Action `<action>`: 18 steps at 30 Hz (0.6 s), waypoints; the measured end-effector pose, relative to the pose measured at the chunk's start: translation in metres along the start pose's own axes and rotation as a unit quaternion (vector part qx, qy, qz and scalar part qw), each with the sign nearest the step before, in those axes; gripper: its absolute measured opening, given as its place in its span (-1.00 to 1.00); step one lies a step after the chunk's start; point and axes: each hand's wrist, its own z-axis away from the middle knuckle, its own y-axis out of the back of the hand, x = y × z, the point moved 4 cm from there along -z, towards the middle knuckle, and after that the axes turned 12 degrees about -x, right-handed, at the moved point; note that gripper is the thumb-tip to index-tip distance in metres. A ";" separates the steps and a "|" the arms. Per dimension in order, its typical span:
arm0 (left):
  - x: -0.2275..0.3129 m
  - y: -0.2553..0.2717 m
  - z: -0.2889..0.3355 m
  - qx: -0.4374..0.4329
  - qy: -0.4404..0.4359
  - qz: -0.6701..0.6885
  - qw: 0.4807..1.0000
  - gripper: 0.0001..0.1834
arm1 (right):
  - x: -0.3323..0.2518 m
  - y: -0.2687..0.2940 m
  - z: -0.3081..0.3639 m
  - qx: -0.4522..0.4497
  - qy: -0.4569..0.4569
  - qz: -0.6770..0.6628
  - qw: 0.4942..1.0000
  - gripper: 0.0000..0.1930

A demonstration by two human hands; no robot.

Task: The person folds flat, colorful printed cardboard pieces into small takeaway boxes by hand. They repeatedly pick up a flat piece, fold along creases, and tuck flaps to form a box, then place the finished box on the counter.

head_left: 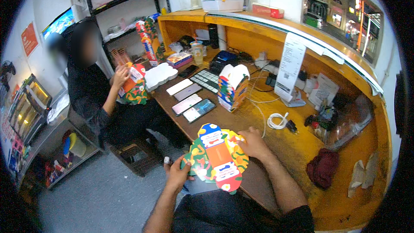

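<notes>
A flat, unfolded cardboard takeaway box [219,156], printed in green, yellow, blue, orange and red, is held between my hands over my lap, at the desk's near edge. My left hand [177,174] is closed on its left edge, thumb on top. On the opposite side, my right hand [254,144] grips the upper right edge, with its fingertips partly hidden. More flat card edges show beneath, so it may be a stack. Beyond it, a folded box [233,88] of similar print stands upright on the desk.
Several phones [199,111] lie beside a keyboard [205,80]. A white cable [278,121] and a maroon cloth [322,168] are on the desk to the right. At left, a seated co-worker holds a similar box [134,87] near a white tray [159,76].
</notes>
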 end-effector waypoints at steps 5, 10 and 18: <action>0.011 0.006 0.007 -0.030 -0.010 0.049 0.998 -0.54 | -0.013 0.000 -0.010 -0.073 0.009 -0.005 0.997 -0.51; 0.070 0.004 0.020 -0.057 -0.081 0.057 0.993 -0.56 | -0.020 0.042 0.003 -0.057 0.022 -0.191 0.980 -0.56; 0.163 -0.002 0.022 -0.102 -0.325 0.021 0.940 -0.69 | -0.071 0.154 0.070 0.041 0.099 -0.240 0.965 -0.73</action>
